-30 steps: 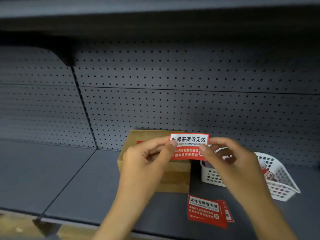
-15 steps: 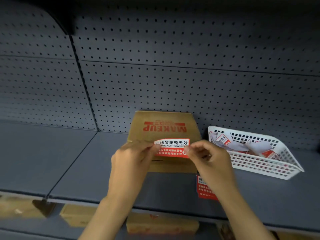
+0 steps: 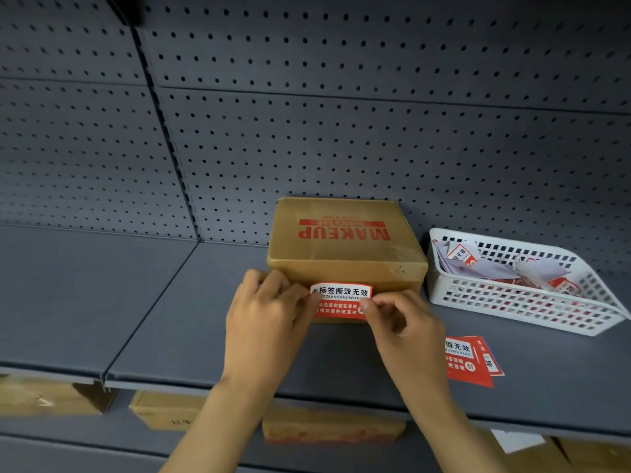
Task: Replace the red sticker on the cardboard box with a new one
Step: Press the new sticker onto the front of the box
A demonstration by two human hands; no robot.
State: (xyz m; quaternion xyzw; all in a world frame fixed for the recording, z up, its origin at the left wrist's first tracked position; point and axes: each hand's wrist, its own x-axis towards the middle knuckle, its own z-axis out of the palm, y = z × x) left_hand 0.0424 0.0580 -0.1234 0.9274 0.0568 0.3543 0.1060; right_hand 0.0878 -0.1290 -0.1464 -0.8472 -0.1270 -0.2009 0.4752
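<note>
Two hands up at the front face of the cardboard box (image 3: 345,247), each pinching one end of the red sticker (image 3: 341,300).

Left hand (image 3: 269,315): thumb and forefinger closed on the sticker's left edge, other fingers curled against the box's lower left corner. Right hand (image 3: 401,324): thumb and forefinger closed on the lower right corner, remaining fingers folded into the palm. Both forearms come up from the bottom of the frame.

Sticker sits flat across the front face of the box, level, white band with black characters on top, red block with white characters below. Can't tell whether it's fully stuck down or just held against the cardboard.

Just right of the right wrist, loose sticker sheets (image 3: 473,360) lie flat on the grey shelf (image 3: 143,302), overlapping, partly covered by the forearm.

Box rests on the shelf, back edge near the pegboard (image 3: 341,131). Lid carries "MAKEUP" in red, printed upside down from this view.

White plastic basket (image 3: 512,302) sits just right of the box, close to touching, holding crumpled backing paper and red sticker scraps (image 3: 495,264).

Lower shelf below: several more cardboard boxes (image 3: 164,409), blurred.
</note>
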